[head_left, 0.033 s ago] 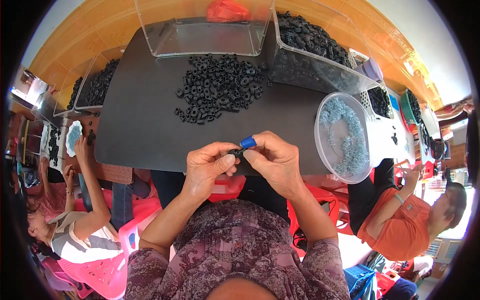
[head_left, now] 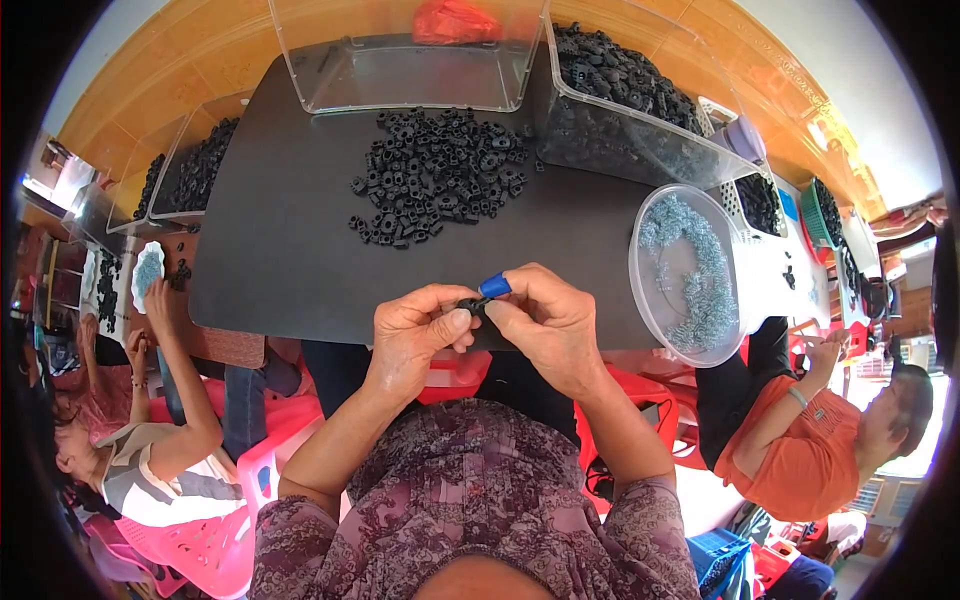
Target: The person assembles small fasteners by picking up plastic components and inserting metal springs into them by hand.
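Above the near edge of the dark table [head_left: 290, 240], my two hands meet at a small black plastic part [head_left: 470, 304]. My left hand [head_left: 415, 325] pinches it between thumb and fingers. From the other side, my right hand [head_left: 545, 315] closes thumb and index finger on the same part, and a blue finger cover [head_left: 495, 286] sits on that index fingertip. The fingers hide much of the part. Beyond my hands lies a loose pile of similar black parts [head_left: 440, 175]. A round clear tub [head_left: 640, 290] to the right holds many tiny pale-blue pieces [head_left: 700, 270].
An open clear bin [head_left: 410, 107] stands behind the pile, with a red bag [head_left: 455, 22] showing there. Right of it, another clear bin [head_left: 640, 145] is heaped with black parts. Co-workers sit at the left [head_left: 160, 450] and the right [head_left: 810, 440].
My hands and the black part hold their place. At the left, a co-worker's hand has shifted slightly toward the near side of the small white dish.
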`<action>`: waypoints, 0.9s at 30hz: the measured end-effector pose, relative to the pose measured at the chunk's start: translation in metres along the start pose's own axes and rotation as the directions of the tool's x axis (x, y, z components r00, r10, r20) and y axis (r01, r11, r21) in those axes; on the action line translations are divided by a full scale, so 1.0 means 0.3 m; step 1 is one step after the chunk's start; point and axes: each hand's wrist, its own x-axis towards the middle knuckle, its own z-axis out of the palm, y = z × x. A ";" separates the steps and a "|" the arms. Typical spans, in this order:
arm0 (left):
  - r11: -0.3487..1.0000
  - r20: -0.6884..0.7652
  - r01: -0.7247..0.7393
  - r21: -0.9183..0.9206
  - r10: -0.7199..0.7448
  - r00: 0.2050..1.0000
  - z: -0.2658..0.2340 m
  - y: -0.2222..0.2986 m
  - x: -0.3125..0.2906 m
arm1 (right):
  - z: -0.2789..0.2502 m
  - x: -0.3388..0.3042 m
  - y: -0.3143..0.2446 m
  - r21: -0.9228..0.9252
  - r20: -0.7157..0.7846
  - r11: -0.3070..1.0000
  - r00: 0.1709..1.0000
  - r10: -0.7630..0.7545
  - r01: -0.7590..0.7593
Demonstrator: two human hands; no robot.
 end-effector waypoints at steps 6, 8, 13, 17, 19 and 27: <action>0.999 -0.021 -0.029 0.033 0.030 0.999 0.007 -0.008 -0.009 | 0.012 -0.013 -0.007 -0.084 -0.023 0.996 1.000 0.004 -0.006; 0.995 -0.028 -0.020 0.093 0.022 0.999 0.015 -0.004 -0.015 | 0.010 -0.016 -0.005 -0.142 -0.028 0.989 0.999 -0.041 0.036; 0.974 -0.005 -0.099 0.203 0.102 0.995 0.008 -0.009 -0.021 | 0.007 -0.017 -0.006 -0.220 0.004 0.973 0.997 -0.076 0.075; 0.957 0.037 -0.126 0.261 0.120 0.992 0.007 -0.009 -0.021 | 0.005 -0.024 0.024 -0.259 0.038 0.958 0.992 -0.121 0.127; 0.949 0.030 -0.125 0.289 0.121 0.992 0.009 -0.013 -0.020 | 0.004 -0.025 0.041 -0.279 0.038 0.942 0.983 -0.182 0.185; 0.902 -0.031 -0.131 0.411 0.158 0.987 0.041 -0.010 -0.013 | 0.032 -0.014 0.062 -0.400 0.009 0.826 0.902 -0.431 0.398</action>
